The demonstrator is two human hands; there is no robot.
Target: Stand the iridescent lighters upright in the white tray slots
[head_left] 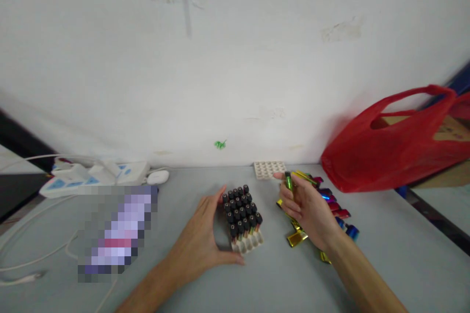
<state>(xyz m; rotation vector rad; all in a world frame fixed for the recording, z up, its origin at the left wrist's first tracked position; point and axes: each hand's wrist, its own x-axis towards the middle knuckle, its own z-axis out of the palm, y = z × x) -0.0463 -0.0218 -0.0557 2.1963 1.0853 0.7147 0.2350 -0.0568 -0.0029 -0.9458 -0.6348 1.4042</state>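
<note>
A pale tray (pixel 253 243) stands on the grey table, filled with several upright black-topped tubes (pixel 240 212); its nearest row of holders has no tubes. My left hand (pixel 201 239) is spread around the tray's left side, thumb at the near edge and fingertips at the far left corner. To the right, my right hand (pixel 303 203) holds a green tube with a black end (pixel 288 182) upright between thumb and fingers. Under and beside that hand lies a pile of shiny tubes, with yellow ones (pixel 296 238), red ones (pixel 341 213) and blue ones (pixel 352 232).
A second pale tray (pixel 270 170) lies by the wall. The red bag (pixel 382 151) stands at the back right. On the left are a power strip (pixel 135 173), a small white case (pixel 158 177), a blurred-out flat object (pixel 121 230) and white cables (pixel 44 258).
</note>
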